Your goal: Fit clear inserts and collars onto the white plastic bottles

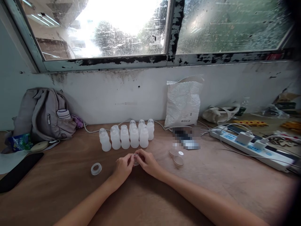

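Note:
My left hand (124,166) and my right hand (147,160) meet over the middle of the table. Between their fingertips is a small clear round piece (136,163), partly covered by the fingers; whether it is a cap or a ring I cannot tell. Just beyond the hands several frosted white bottles (125,138) stand upright in a cluster, with clear tops on them. Left of my left hand lies a translucent ring (99,169). To the right of my right hand are clear round lids (178,160) and a small white disc (181,153).
A grey backpack (39,113) and a black flat case (21,171) lie at the left. A white plastic mailer bag (183,103) leans on the wall. At the right, a power strip (254,147) with plugs and cables runs across the table, near a beige pouch (218,113).

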The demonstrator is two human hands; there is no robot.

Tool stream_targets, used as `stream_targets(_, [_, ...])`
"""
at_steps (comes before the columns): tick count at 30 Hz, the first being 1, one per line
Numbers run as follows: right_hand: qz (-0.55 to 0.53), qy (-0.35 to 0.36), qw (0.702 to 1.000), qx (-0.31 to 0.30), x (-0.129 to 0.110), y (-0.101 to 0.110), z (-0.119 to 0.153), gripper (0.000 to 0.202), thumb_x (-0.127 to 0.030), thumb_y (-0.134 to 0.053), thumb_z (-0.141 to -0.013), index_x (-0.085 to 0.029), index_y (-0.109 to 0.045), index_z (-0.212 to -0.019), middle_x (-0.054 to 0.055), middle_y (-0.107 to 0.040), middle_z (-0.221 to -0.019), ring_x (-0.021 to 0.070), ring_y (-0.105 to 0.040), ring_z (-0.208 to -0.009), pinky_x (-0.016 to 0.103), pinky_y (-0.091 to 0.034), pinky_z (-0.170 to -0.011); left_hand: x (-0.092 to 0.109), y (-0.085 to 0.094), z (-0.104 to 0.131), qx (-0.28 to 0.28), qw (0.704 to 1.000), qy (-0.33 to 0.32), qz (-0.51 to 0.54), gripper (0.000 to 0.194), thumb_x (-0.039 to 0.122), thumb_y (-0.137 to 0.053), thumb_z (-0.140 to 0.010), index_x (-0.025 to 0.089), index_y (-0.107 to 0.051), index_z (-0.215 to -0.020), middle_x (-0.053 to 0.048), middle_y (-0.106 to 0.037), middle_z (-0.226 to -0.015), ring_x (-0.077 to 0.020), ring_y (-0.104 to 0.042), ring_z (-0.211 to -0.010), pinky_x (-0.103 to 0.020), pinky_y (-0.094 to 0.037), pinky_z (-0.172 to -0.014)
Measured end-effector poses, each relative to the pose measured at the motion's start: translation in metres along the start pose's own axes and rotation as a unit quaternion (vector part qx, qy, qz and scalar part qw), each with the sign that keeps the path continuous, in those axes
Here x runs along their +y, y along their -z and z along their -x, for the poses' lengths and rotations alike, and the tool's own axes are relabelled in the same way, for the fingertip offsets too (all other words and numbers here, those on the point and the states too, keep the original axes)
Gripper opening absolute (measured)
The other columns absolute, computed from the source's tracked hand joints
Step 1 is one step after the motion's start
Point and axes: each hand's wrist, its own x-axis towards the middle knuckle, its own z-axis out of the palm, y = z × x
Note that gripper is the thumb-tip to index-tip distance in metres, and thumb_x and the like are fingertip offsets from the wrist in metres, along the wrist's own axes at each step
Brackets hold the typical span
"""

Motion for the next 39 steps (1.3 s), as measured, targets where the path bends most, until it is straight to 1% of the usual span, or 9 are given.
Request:
stream_targets(3, [-0.028, -0.008, 1.000, -0.005, -0.001, 0.002, 0.000, 0.015, -0.024, -0.045, -0.080, -0.016, -0.054, -0.088, -0.003, -0.049, -0.056, 0.0094, -0.045, -0.050, 0.020, -0.035, -0.049, 0.004, 0.004, -0.002, 0.008, 0.997, 0.001, 0.071, 0.025, 0.028, -0.040, -0.083, 0.018, -0.060, -0.094, -0.004, -0.067, -0.085, -0.0164, -0.062, -0.075, -0.023, -0.045, -0.067])
stream_targets(5, [-0.051, -0.023, 0.998, -0.010, -0.001, 0.002, -0.001, 0.016, -0.026, -0.047, -0.079, -0.016, -0.054, -0.090, -0.004, -0.048, -0.055, 0.0087, -0.044, -0.047, 0.020, -0.035, -0.046, 0.005, 0.005, -0.003, 0.012, 0.994, 0.010, 0.106, 0.022, 0.029, -0.043, -0.081, 0.018, -0.059, -0.093, -0.004, -0.067, -0.085, -0.0156, -0.062, -0.074, -0.022, -0.045, -0.065])
stream_targets(8, [-0.094, -0.058, 0.994, -0.010, 0.004, 0.000, -0.002, 0.018, -0.031, -0.048, -0.079, -0.016, -0.055, -0.087, -0.004, -0.049, -0.055, 0.0077, -0.045, -0.043, 0.019, -0.036, -0.042, 0.003, 0.004, -0.003, 0.016, 0.991, 0.035, 0.131, 0.021, 0.032, -0.046, -0.080, 0.017, -0.058, -0.089, -0.003, -0.066, -0.077, -0.0150, -0.062, -0.067, -0.021, -0.046, -0.060])
stream_targets(12, [-0.174, -0.117, 0.978, -0.019, 0.015, -0.004, -0.005, 0.024, -0.038, -0.051, -0.077, -0.015, -0.053, -0.082, -0.003, -0.051, -0.056, 0.0069, -0.045, -0.039, 0.018, -0.034, -0.036, 0.000, 0.001, -0.005, 0.003, 0.984, 0.081, 0.161, 0.026, 0.038, -0.047, -0.078, 0.015, -0.057, -0.084, -0.002, -0.064, -0.063, -0.0135, -0.058, -0.052, -0.020, -0.043, -0.048])
stream_targets(15, [-0.203, -0.138, 0.969, -0.029, 0.021, -0.006, -0.007, 0.027, -0.041, -0.052, -0.076, -0.014, -0.052, -0.080, -0.002, -0.053, -0.057, 0.0065, -0.046, -0.039, 0.017, -0.033, -0.034, 0.000, 0.000, -0.006, -0.007, 0.980, 0.088, 0.178, 0.026, 0.039, -0.047, -0.078, 0.015, -0.055, -0.081, -0.001, -0.061, -0.058, -0.0118, -0.055, -0.047, -0.019, -0.039, -0.043])
stream_targets(22, [-0.221, -0.161, 0.961, -0.026, 0.021, -0.009, -0.006, 0.028, -0.041, -0.055, -0.073, -0.013, -0.053, -0.078, -0.002, -0.054, -0.060, 0.0052, -0.045, -0.041, 0.016, -0.034, -0.035, 0.003, 0.001, -0.004, -0.013, 0.980, 0.085, 0.180, 0.023, 0.039, -0.045, -0.079, 0.017, -0.049, -0.077, 0.002, -0.058, -0.055, -0.0076, -0.046, -0.034, -0.018, -0.035, -0.038])
stream_targets(26, [-0.215, -0.171, 0.961, -0.022, 0.022, -0.011, -0.006, 0.027, -0.040, -0.056, -0.072, -0.013, -0.054, -0.078, -0.002, -0.053, -0.061, 0.0051, -0.044, -0.041, 0.016, -0.034, -0.036, 0.006, 0.002, -0.003, -0.011, 0.978, 0.089, 0.191, 0.023, 0.039, -0.045, -0.078, 0.017, -0.047, -0.074, 0.003, -0.057, -0.052, -0.0076, -0.046, -0.034, -0.017, -0.035, -0.036])
stream_targets(31, [-0.201, -0.155, 0.967, -0.014, 0.021, -0.012, -0.005, 0.025, -0.038, -0.055, -0.074, -0.013, -0.053, -0.078, -0.002, -0.053, -0.063, 0.0045, -0.044, -0.041, 0.016, -0.034, -0.036, 0.008, 0.002, -0.002, -0.008, 0.978, 0.086, 0.192, 0.021, 0.038, -0.045, -0.079, 0.017, -0.046, -0.072, 0.003, -0.055, -0.050, -0.0078, -0.047, -0.036, -0.017, -0.036, -0.037])
stream_targets(39, [-0.191, -0.153, 0.969, -0.020, 0.014, -0.010, -0.004, 0.017, -0.031, -0.053, -0.075, -0.015, -0.049, -0.075, -0.004, -0.050, -0.058, 0.0048, -0.042, -0.039, 0.017, -0.033, -0.035, 0.005, -0.001, -0.002, -0.014, 0.982, 0.081, 0.170, 0.020, 0.037, -0.044, -0.079, 0.018, -0.046, -0.072, 0.003, -0.056, -0.050, -0.0083, -0.047, -0.035, -0.017, -0.036, -0.037])
